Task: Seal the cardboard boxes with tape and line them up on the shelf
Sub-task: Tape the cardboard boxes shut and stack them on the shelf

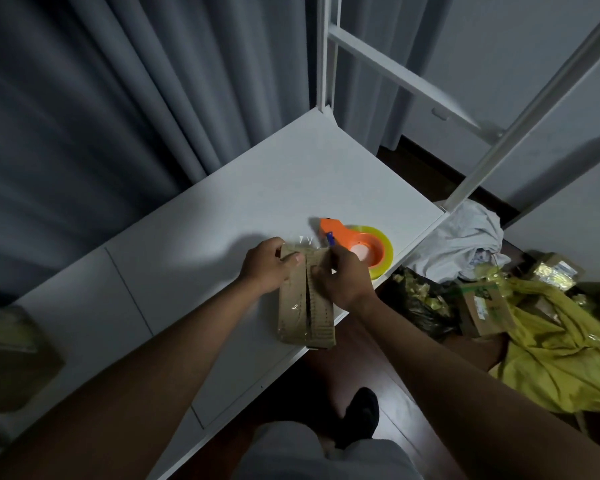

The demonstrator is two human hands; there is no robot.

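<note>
One box (305, 306) on shelf (222, 202), left hand (269, 265) and right hand (343, 275) both grasping it; one tape dispenser (357, 245) just right.

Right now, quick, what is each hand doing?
Left hand: holds the box at its far end.
Right hand: fingers curled at the box's top seam, pinching something there; what exactly cannot be told.

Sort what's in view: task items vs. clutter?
Job: cardboard box, gripped by left hand and right hand; orange tape dispenser; white shelf.
Lying about: white cloth, yellow fabric, black bag, floor box.
</note>
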